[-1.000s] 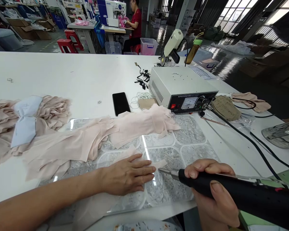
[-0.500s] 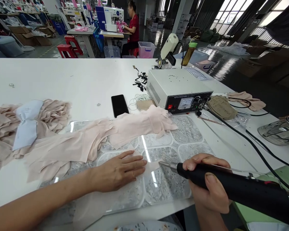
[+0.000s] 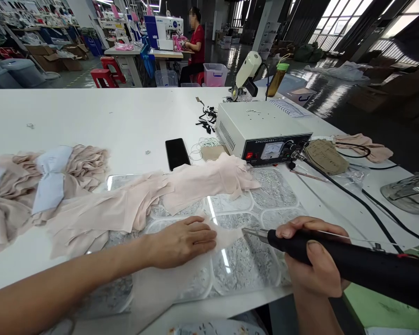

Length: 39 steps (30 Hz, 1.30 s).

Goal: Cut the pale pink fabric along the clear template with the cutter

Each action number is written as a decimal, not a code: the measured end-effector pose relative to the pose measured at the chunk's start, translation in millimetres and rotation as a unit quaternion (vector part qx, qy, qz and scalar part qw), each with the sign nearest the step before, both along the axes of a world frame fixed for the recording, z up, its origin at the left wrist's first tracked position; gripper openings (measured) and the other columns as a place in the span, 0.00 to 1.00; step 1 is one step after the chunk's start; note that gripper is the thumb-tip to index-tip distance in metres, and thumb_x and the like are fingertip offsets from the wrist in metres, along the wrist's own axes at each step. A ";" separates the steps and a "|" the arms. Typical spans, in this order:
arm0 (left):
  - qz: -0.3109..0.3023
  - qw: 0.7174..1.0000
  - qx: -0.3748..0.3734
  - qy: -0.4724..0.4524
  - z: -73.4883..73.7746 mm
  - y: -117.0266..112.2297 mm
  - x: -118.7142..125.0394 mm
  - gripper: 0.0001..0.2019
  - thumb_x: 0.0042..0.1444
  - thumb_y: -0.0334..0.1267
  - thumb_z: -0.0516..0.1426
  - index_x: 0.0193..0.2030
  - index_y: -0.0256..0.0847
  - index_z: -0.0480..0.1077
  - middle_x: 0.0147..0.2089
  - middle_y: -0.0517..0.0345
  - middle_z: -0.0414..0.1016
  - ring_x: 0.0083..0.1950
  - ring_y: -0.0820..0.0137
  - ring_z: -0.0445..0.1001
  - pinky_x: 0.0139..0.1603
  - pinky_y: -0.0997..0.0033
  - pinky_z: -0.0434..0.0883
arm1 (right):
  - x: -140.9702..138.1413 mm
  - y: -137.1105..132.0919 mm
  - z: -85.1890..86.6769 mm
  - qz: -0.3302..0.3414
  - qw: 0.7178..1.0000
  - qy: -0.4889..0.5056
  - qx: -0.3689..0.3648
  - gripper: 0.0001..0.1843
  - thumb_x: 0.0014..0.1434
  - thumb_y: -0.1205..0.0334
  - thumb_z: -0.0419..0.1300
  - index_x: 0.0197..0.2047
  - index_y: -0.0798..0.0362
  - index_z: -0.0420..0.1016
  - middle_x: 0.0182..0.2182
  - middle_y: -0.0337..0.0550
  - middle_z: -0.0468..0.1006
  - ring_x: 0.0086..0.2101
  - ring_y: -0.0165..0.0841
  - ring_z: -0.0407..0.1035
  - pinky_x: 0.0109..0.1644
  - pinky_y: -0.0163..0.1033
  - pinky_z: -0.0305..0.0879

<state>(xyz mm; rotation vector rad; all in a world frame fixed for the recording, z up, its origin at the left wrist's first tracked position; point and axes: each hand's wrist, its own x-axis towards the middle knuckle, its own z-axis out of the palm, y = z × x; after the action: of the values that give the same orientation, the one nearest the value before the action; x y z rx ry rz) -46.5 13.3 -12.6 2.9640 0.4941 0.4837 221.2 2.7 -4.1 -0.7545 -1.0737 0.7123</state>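
My left hand lies flat with fingers stretched, pressing a thin sheer piece of pale fabric onto a clear-topped mat with a grey marbled pattern. My right hand is wrapped round a thick black corded ultrasonic handpiece. Its narrow metal tip is at the fabric's right-hand end, touching or nearly touching it. The fabric's other part runs under my left wrist toward the table's front edge. Beyond my left hand lie overlapping pale pink fabric pieces.
A control box with a dial and red switch stands behind the mat, joined to the handpiece by a black cable. A phone lies left of it. Tied fabric bundles are at left, a glass jar at right. Another person sits at a sewing machine.
More of the sheer fabric now shows to the right of my left hand. The handpiece tip has shifted right and slightly up, still at the fabric's end. The whole view has shifted a little.
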 end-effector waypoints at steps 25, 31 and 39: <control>-0.121 0.987 -0.035 0.096 9.5 60.1 23.9 0.16 0.66 0.41 0.54 0.59 0.46 0.68 0.66 0.56 0.63 0.66 0.62 0.62 0.66 0.60 0.59 | -7.0 9.1 7.4 -0.026 0.999 0.040 0.006 0.06 0.52 0.64 0.58 0.36 0.51 0.72 0.29 0.38 0.73 0.23 0.31 0.67 0.28 0.42 0.68; -0.172 0.981 0.032 0.082 7.6 64.4 22.3 0.15 0.69 0.38 0.51 0.59 0.43 0.68 0.63 0.56 0.68 0.69 0.64 0.58 0.70 0.60 0.55 | -4.4 12.7 4.8 -0.019 0.999 0.045 0.005 0.05 0.54 0.62 0.59 0.36 0.51 0.71 0.29 0.38 0.73 0.23 0.31 0.68 0.28 0.42 0.69; -0.210 0.974 0.065 0.061 4.2 70.5 21.4 0.12 0.68 0.37 0.52 0.53 0.39 0.71 0.60 0.53 0.71 0.68 0.64 0.59 0.70 0.58 0.58 | -3.9 13.3 1.8 -0.015 0.998 0.056 0.011 0.04 0.57 0.62 0.59 0.38 0.50 0.71 0.29 0.37 0.74 0.25 0.30 0.68 0.30 0.40 0.69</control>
<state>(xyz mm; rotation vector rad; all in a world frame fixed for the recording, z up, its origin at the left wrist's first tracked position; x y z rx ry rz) -25.1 83.8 -8.4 3.1074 -0.1675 0.3001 217.3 15.9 -2.3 -0.7030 -0.9656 0.7084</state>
